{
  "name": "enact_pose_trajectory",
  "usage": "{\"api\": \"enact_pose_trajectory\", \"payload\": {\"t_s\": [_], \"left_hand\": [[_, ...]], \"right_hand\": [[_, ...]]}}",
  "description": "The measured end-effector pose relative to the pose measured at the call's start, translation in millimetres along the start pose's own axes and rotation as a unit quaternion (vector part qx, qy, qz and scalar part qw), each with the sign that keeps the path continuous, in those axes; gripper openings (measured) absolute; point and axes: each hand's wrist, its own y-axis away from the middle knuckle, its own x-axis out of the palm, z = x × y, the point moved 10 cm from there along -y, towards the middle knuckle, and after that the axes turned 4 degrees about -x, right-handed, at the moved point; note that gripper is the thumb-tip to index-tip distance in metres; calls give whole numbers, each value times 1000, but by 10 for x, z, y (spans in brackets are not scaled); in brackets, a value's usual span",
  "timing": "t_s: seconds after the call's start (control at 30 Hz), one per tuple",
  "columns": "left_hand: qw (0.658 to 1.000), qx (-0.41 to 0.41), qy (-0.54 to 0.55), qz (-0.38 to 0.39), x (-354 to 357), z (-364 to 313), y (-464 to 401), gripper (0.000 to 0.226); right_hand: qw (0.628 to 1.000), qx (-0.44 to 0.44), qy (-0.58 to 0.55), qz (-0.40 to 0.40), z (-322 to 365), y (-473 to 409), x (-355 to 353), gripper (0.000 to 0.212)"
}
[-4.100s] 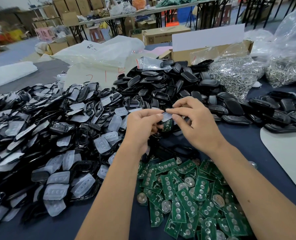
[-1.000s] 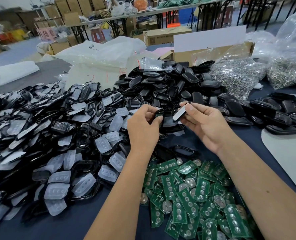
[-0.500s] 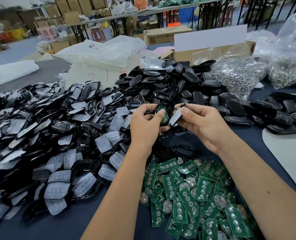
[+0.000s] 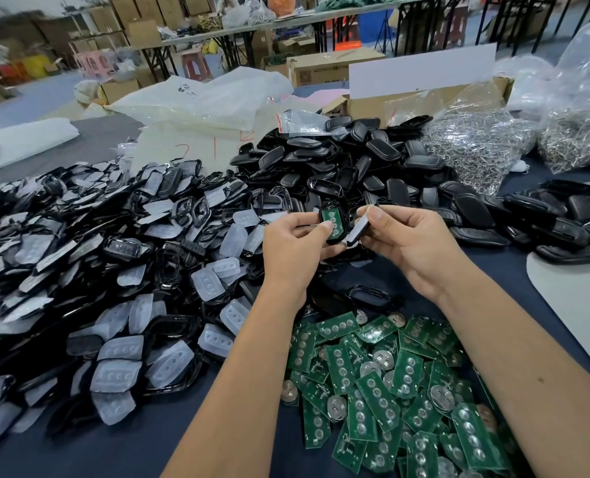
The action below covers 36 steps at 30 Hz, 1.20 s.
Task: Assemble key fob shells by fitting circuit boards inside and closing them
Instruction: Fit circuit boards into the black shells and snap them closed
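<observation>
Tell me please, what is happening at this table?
A person is putting key fobs together. The left hand holds a black shell half with a green circuit board already seated in it. The right hand pinches the other half beside it, not yet closed. Loose boards and shells lie piled around.

Red hand-drawn marks stood on the white plastic bag [image 4: 197, 146] behind the shell piles; they looked like a "2", a "1" and another "2", though the strokes were too loose to be sure. Dark print ran across the side of the cardboard box [image 4: 328, 69] further back, and a small black mark sat on the upper white bag [image 4: 185, 88], both too blurred to read.
</observation>
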Motion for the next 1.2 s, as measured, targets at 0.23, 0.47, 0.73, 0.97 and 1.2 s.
{"api": "enact_pose_trajectory", "payload": {"t_s": [0.23,0.47,0.73,0.97,1.2], "left_hand": [[1000,-13,6,0,12,46,1,16],[1000,3,-5,7,26,-5,50,16],[977,129,-163,38,223,-250,213,8],[958,170,-221,64,358,-302,274,9],[948,185,-253,59,381,-351,312,41]], "right_hand": [[1000,-8,9,5,-7,-10,14,34],[999,-19,29,-7,-7,-6,-15,30],[996,-11,73,-59,-40,6,-105,23],[992,-10,91,-89,-40,17,-165,11],[984,-35,141,-100,2,14,-199,31]]}}
